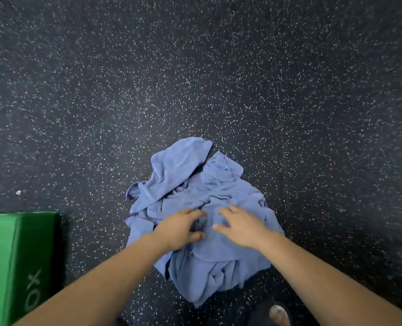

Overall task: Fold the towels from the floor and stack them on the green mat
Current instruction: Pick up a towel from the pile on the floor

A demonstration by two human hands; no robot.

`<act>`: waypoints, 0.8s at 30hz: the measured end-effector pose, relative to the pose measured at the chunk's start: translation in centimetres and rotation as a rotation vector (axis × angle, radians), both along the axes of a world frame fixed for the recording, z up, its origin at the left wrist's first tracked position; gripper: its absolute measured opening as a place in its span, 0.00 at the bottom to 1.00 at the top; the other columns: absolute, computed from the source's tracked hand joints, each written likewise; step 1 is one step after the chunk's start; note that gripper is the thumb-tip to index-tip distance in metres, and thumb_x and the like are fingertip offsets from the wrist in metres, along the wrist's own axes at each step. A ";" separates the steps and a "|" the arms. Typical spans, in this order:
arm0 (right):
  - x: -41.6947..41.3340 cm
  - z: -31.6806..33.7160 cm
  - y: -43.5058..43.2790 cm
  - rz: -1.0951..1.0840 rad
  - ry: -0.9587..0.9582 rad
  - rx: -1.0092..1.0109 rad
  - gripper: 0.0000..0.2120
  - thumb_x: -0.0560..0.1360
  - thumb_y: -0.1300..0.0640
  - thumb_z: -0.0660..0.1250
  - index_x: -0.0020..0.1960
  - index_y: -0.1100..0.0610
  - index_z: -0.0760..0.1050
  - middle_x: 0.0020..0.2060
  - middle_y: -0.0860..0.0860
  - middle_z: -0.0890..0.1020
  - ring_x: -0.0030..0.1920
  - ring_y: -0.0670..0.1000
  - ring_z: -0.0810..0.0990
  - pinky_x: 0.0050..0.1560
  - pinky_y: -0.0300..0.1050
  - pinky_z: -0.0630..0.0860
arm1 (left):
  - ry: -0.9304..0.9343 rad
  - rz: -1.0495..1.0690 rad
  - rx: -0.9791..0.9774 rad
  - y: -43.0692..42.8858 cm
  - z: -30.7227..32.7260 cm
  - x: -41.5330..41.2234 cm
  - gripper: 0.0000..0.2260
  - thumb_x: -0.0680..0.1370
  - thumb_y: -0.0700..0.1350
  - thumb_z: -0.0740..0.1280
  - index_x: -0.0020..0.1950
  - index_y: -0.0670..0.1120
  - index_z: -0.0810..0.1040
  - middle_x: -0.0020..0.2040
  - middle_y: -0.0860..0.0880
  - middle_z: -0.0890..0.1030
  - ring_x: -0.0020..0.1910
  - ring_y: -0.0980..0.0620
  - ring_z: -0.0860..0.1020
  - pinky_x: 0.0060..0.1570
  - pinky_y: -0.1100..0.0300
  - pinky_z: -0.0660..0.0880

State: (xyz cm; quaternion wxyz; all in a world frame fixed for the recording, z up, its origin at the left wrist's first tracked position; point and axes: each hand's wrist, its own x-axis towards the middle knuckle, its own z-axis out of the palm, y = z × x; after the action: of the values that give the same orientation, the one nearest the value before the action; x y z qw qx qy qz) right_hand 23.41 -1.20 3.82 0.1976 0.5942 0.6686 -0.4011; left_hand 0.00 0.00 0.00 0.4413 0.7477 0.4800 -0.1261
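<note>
A crumpled heap of blue towels point(195, 198) lies on the dark speckled floor in the lower middle of the head view. My left hand point(180, 228) is on the heap's near middle, its fingers and thumb curled into a fold of blue cloth. Just to its right, my right hand point(239, 225) lies on the towels with its fingers spread and fairly straight. The green mat point(14, 260), thick and block-like with white letters on its side, stands at the lower left, apart from the heap.
Dark speckled floor point(219, 78) stretches all around and beyond the heap. A small pale scrap point(18, 192) lies on the floor above the mat. The toe of a shoe point(279, 315) shows at the bottom edge.
</note>
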 end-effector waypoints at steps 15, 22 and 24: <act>-1.2 12.1 -3.1 -0.020 0.251 0.041 0.30 0.78 0.42 0.74 0.77 0.44 0.70 0.74 0.46 0.75 0.73 0.49 0.74 0.73 0.50 0.71 | -0.127 0.189 0.224 -3.9 13.8 0.5 0.06 0.75 0.45 0.68 0.49 0.56 0.77 0.43 0.57 0.82 0.46 0.53 0.79 0.49 0.52 0.78; -3.5 27.5 -6.0 -0.286 0.586 0.391 0.07 0.78 0.57 0.75 0.50 0.47 0.78 0.47 0.45 0.84 0.48 0.46 0.80 0.57 0.48 0.77 | -0.380 0.520 0.401 -7.0 31.0 -0.3 0.06 0.79 0.42 0.72 0.48 0.53 0.78 0.40 0.56 0.83 0.38 0.58 0.79 0.45 0.56 0.77; -3.8 31.2 -7.0 -0.346 0.681 0.505 0.10 0.78 0.58 0.75 0.48 0.45 0.78 0.45 0.45 0.84 0.46 0.44 0.80 0.55 0.47 0.76 | -0.520 0.616 0.432 -8.1 34.9 -0.3 0.09 0.78 0.38 0.73 0.50 0.53 0.80 0.43 0.56 0.84 0.41 0.58 0.80 0.45 0.58 0.77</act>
State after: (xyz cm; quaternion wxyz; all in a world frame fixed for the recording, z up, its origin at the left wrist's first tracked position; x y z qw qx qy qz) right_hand 19.66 -8.16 35.00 -0.2542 0.5609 0.6634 -0.4250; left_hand -0.26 -8.05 34.91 0.3981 0.6517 0.5686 0.3058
